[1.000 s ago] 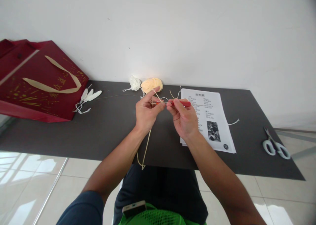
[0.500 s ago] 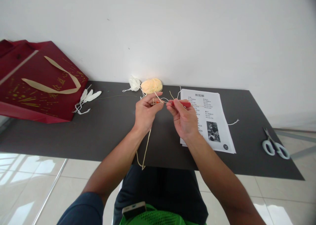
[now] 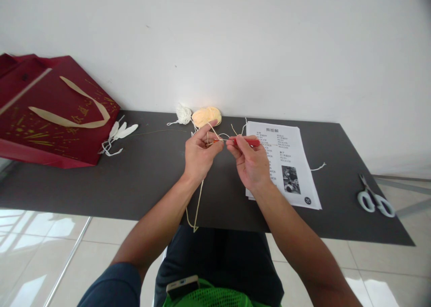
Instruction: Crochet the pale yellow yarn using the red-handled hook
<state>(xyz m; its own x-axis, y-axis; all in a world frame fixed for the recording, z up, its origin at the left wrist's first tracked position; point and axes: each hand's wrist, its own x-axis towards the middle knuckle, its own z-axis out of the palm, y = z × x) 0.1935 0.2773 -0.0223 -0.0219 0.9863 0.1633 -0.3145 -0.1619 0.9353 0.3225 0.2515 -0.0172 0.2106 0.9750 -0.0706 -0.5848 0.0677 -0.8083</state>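
My left hand (image 3: 201, 153) is closed in a pinch on cream yarn (image 3: 200, 198), with a strand running up over its raised index finger. From that hand the yarn hangs in a loop past the table's front edge. A crochet hook with a red handle (image 3: 249, 140) is gripped in my right hand (image 3: 253, 163), its shaft pointing left to the pinched yarn. A small orange-red bit shows at the left fingertips, too small to name. Behind the hands lie a yellow ball of yarn (image 3: 207, 116) and a white ball of yarn (image 3: 183, 114).
Printed sheets (image 3: 296, 150) lie under and beside my right forearm. Scissors (image 3: 373, 199) rest near the right end of the dark table (image 3: 144, 181). At the left are a red gift bag (image 3: 54, 114) and white crocheted pieces (image 3: 121, 129). A white wall stands behind.
The left index finger has lifted slightly, raising the strand over it. The hook's tip stays by the left fingertips, and the right hand has barely moved.
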